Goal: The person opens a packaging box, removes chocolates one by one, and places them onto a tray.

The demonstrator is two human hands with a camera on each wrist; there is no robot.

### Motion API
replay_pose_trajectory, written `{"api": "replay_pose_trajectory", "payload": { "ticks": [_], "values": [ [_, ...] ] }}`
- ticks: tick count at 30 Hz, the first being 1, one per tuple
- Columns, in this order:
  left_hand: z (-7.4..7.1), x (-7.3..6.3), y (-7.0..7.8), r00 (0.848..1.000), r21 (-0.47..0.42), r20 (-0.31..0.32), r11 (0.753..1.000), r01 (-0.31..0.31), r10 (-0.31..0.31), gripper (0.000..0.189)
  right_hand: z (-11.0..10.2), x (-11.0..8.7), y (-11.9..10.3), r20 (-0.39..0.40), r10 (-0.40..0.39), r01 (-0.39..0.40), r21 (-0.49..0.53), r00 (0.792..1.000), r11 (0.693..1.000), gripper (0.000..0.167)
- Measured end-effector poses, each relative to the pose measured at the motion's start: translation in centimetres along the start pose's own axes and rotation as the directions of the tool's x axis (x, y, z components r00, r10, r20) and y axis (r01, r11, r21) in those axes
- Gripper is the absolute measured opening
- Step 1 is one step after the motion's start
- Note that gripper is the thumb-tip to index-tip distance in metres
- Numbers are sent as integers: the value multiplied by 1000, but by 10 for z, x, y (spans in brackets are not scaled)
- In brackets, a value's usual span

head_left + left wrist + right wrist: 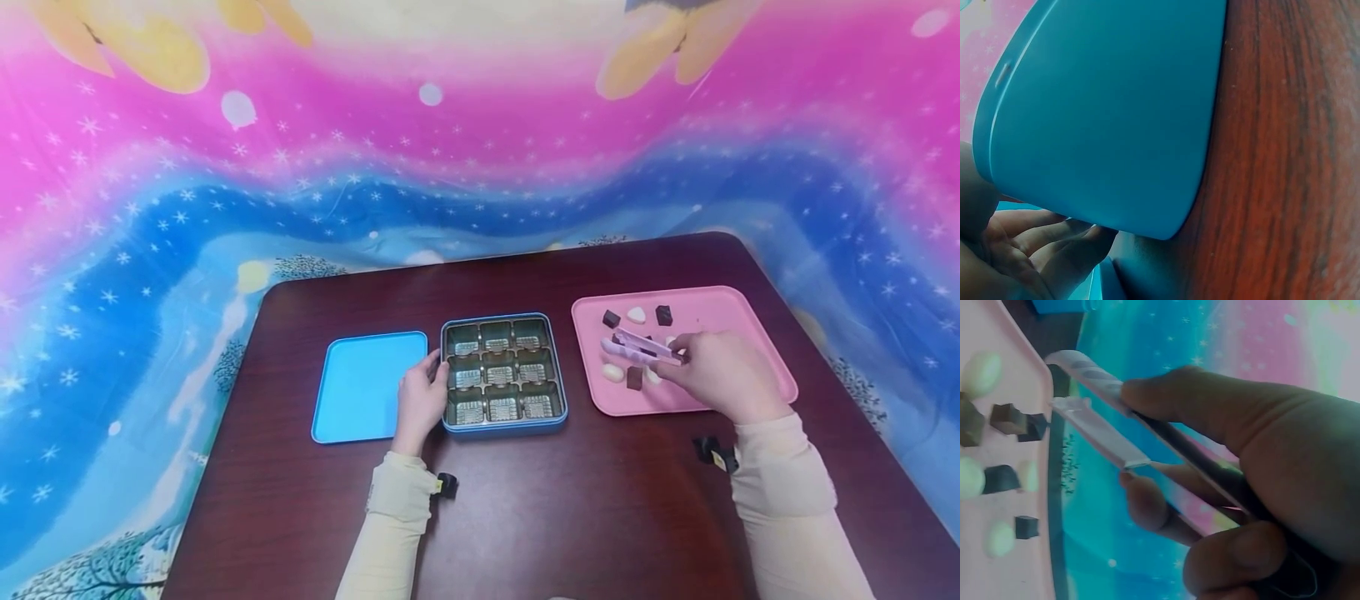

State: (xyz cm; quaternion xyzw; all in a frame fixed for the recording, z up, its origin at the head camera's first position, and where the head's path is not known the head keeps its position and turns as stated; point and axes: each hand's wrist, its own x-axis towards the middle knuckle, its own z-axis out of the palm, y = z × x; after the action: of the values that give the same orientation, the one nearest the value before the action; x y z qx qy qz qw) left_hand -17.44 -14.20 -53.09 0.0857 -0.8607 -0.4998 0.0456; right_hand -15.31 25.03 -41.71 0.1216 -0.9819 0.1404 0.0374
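My left hand (422, 396) holds the left edge of a blue tin box (506, 427), the thumb at its rim and the fingers against its side. Inside the tin is a gold-coloured insert (500, 372) with several compartments, all bare. In the left wrist view the tin's blue wall (1104, 119) fills much of the picture. Over the pink tray, my right hand (723, 375) grips tongs (637, 346) with pale lilac tips. The tips stand apart in the right wrist view, with nothing seen between them. Dark chocolate cubes (1027, 527) and white egg-shaped sweets (1000, 539) lie below.
A blue lid (363, 387) lies flat left of the tin, partly behind my left hand. The pink tray (750, 321) stands on the right of the dark red wooden table (525, 517). Behind the table hangs a colourful cloth (450, 167).
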Motion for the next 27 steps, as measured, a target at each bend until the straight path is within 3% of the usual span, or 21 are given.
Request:
{"api": "replay_pose_trajectory", "payload": {
  "ticks": [9,17,23,27],
  "values": [
    [1,1,-1,1000,2,3,1000,4,-4,44,27,-6,-7,-175,33,-23,59,984,998,21],
    [0,0,0,1000,-3,-4,1000,-13,13,44,51,-10,-24,-299,83,-50,119,951,992,37],
    [0,0,0,1000,11,-8,1000,-13,13,43,63,-17,-31,-291,117,-60,199,950,978,37],
    [0,0,0,1000,8,-6,1000,-12,12,43,69,-24,-21,-264,68,-7,226,962,974,28]
  ]
}}
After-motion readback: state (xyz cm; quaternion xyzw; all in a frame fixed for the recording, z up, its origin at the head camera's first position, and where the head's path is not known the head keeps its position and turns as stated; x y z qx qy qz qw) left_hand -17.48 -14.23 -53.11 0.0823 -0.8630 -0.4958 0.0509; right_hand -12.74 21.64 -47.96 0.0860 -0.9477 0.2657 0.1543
